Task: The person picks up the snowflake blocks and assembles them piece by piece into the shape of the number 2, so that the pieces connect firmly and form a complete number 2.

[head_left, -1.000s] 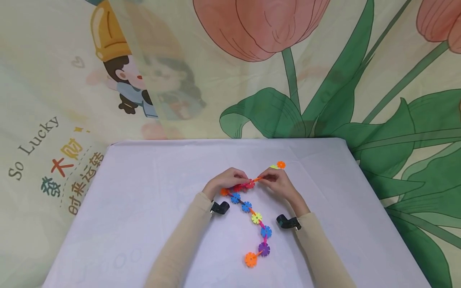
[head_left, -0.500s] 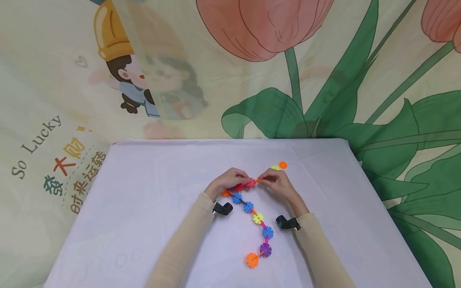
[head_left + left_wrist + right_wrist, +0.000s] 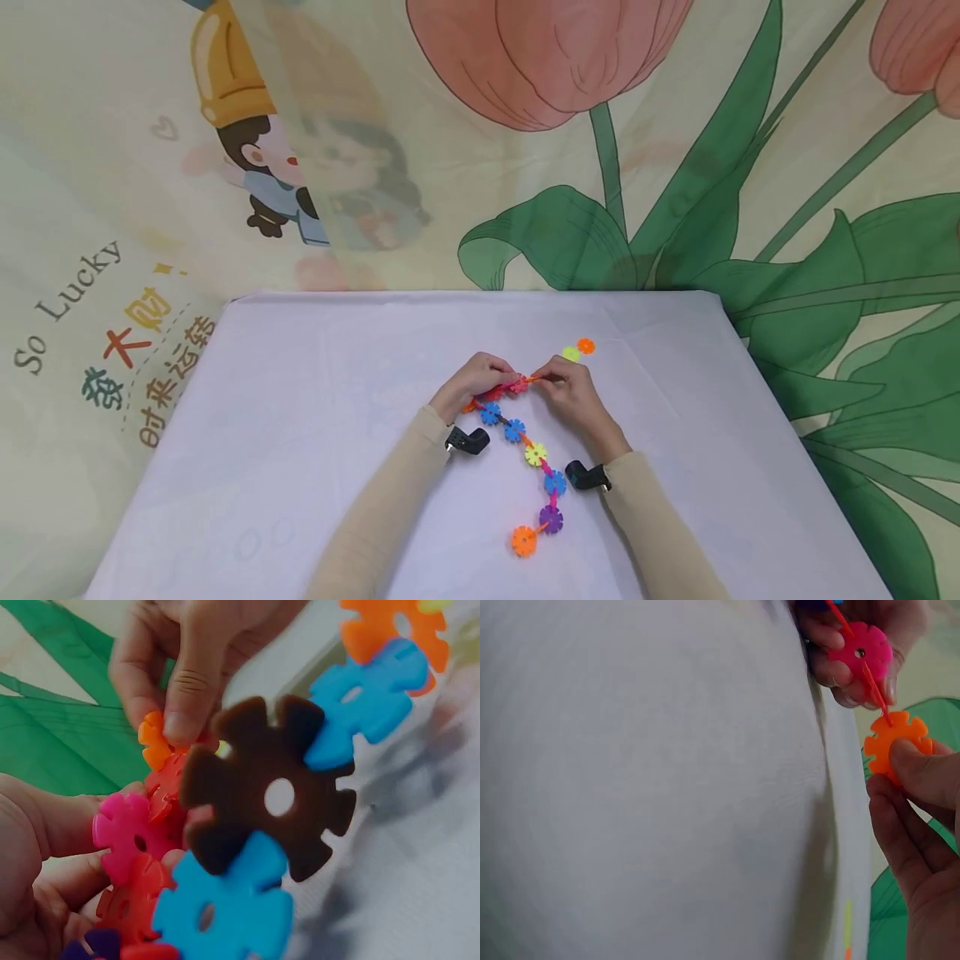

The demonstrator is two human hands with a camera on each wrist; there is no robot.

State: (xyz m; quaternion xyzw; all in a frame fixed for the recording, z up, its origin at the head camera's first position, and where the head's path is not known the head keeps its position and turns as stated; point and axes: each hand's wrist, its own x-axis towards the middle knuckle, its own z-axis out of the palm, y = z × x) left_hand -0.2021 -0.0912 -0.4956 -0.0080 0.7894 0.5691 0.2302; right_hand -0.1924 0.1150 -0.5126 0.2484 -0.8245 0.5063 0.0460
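A chain of slotted plastic snowflake discs curves over the white table, from an orange disc [image 3: 523,542] at its near end up to my hands. My left hand [image 3: 471,387] grips the chain's far part at a pink disc [image 3: 127,832] and red discs. Between thumb and fingers, my right hand [image 3: 576,400] pinches another orange disc [image 3: 885,739]. That disc's edge meets a red disc [image 3: 876,688] seen edge-on; how deep they slot together cannot be told. In the left wrist view, a brown disc [image 3: 225,795] and a blue disc [image 3: 225,907] hang close to the camera.
A loose yellow disc [image 3: 572,354] and an orange one [image 3: 586,346] lie behind my right hand. The white cloth-covered table [image 3: 315,400] ends at a printed curtain [image 3: 420,167] at the back.
My right hand and wrist have shifted slightly left and nearer, uncovering more of the loose yellow disc. My left hand keeps its hold on the chain, almost in the same place.
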